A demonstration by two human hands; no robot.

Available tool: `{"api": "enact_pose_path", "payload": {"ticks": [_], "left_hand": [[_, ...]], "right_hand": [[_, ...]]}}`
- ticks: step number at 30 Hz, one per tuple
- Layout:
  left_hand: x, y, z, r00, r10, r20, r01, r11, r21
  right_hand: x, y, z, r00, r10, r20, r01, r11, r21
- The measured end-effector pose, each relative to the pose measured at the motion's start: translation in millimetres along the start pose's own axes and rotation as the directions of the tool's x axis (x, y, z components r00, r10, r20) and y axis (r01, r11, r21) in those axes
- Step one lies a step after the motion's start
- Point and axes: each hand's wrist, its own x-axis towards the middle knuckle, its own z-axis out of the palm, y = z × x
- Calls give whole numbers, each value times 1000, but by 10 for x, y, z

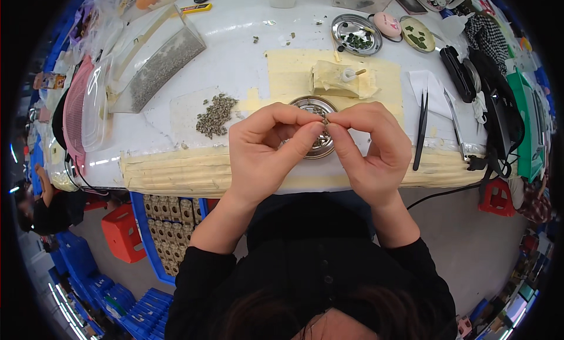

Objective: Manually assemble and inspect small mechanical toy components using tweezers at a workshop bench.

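Observation:
Above a round metal dish (313, 151) at the table's front, my left hand (271, 146) and my right hand (374, 146) meet fingertip to fingertip. Both pinch at a tiny metallic-looking piece (325, 121), mostly covered by the fingers, so its kind cannot be made out. Small pieces lie in the dish, partly hidden behind my hands. To the left is a heap of small grey-brown parts (215, 115). Just beyond the dish stands a block wrapped in yellowish tape (335, 79), with a small white nozzle-like piece on top.
Black tweezers (420, 131) and a silver tool (454, 124) lie at right. A clear bin of grey parts (158, 69) stands at left. Farther back are a metal plate with dark green bits (356, 35) and a pink oval object (388, 24). Below the table sits a blue tray (154, 246).

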Motion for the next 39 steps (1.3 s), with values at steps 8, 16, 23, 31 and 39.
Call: {"api": "enact_pose_path", "payload": {"ticks": [8, 16, 23, 31, 39], "left_hand": [[10, -11, -57, 987, -163, -8, 161, 978, -129], [53, -60, -2, 834, 542, 107, -483, 622, 617], [48, -66, 25, 811, 568, 140, -511, 571, 642], [58, -68, 26, 818, 552, 165, -517, 579, 630], [36, -70, 7, 856, 496, 147, -481, 656, 582]], "right_hand": [[-6, 34, 44, 994, -109, -11, 106, 983, -147], [21, -7, 59, 979, -206, -1, 197, 934, -297], [34, -50, 10, 980, -200, 24, 197, 924, -327], [24, -64, 5, 989, -149, 11, 145, 943, -300], [26, -36, 49, 991, -128, -25, 117, 961, -252]]}}
